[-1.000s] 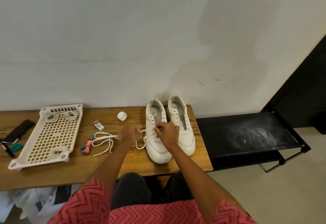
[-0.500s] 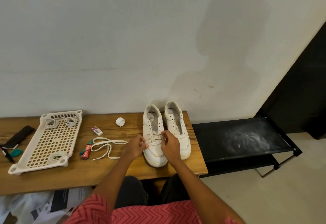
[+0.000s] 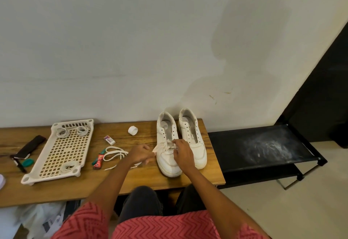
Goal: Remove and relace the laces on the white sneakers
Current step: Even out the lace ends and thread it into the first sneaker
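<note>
Two white sneakers stand side by side at the right end of the wooden table [image 3: 143, 182], toes toward me. The left sneaker [image 3: 168, 144] has lace through its lowest eyelets only. The right sneaker [image 3: 194, 141] has bare eyelets. My right hand [image 3: 182, 154] lies over the left sneaker's forefoot, its fingers pinching the lace at the eyelets. My left hand [image 3: 141, 154] hovers just left of that shoe with curled fingers holding the other lace end. A loose white lace [image 3: 114, 155] lies coiled on the table left of my left hand.
A white perforated tray [image 3: 62, 150] with coiled laces sits at the left. A red packet [image 3: 98, 161], a small eraser box [image 3: 109, 140] and a white cap [image 3: 133, 130] lie between tray and shoes. A black low shelf [image 3: 261, 148] adjoins the table's right end.
My left hand has moved down and closer to the shoe, slackening the lace end. My right hand has slid forward along the left sneaker's eyelets. The camera has tilted slightly.
</note>
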### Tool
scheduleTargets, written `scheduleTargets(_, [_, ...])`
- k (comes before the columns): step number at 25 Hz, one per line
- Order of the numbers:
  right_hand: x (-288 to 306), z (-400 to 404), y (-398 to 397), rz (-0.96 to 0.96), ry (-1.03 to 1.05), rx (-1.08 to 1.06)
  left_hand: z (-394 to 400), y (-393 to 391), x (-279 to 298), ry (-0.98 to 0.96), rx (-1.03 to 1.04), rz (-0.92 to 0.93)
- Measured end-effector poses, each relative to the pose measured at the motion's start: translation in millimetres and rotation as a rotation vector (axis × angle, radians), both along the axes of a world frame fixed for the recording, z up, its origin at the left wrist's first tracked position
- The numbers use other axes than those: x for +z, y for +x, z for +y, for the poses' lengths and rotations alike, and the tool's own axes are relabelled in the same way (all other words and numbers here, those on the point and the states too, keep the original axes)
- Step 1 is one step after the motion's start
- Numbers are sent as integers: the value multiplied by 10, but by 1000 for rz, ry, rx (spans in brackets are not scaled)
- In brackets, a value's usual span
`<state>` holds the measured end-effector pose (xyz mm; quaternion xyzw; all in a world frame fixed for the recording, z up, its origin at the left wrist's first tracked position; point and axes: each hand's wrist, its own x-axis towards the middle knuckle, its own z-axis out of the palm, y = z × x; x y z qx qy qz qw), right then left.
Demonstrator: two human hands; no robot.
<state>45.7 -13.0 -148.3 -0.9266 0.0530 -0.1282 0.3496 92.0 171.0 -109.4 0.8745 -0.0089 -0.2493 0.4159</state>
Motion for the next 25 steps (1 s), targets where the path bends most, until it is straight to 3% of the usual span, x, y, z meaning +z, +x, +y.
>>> scheduleTargets(8, [621,628,-2,-17,80,299,99,-81,930,-221,76,-190])
scheduleTargets(13, [775,443,33,-96,234,133,625,-93,1589,-290,65,-135])
scheduleTargets(16, [849,385,56,-94,274,87,927,-132,1958,-508,173,-119])
scheduleTargets(21, [1033,480,21,-59,249,83,1098,-177,2233,-1036,456,-182])
scheduleTargets(23, [1142,588,-37,-59,246,119,1055,-213,2249,-1019,455,-238])
scheduleTargets(25, [1235,715,-76,-73,204,161,917,-268,2179,-788,425,-300])
